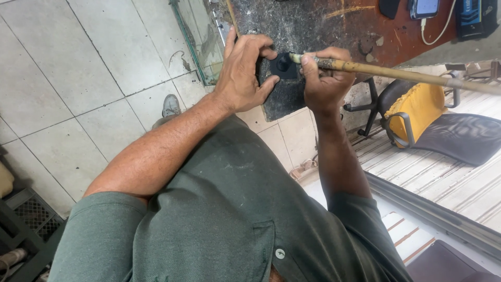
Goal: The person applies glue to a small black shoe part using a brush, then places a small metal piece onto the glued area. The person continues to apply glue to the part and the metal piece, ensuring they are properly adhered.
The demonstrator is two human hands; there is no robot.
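Black square part (282, 66) w/ round knob sits on the dark, stained tabletop (313, 31), left hand (241, 73) pinching its edge, right hand (323, 78) clenched round a long brush (396, 73) touching it — loose pinch, prob. part skids & smears.

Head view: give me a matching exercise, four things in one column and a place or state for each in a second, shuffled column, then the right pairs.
Things:
1. small black square part
2. long brown stick
3. office chair with a yellow back
4. phone

Places or states:
A. on the floor below the workbench, right of the hands
B. gripped in the right hand
C. lying at the bench's far edge with a white cable beside it
D. steadied on the bench by the left hand

Pairs: 1-D, 2-B, 3-A, 4-C
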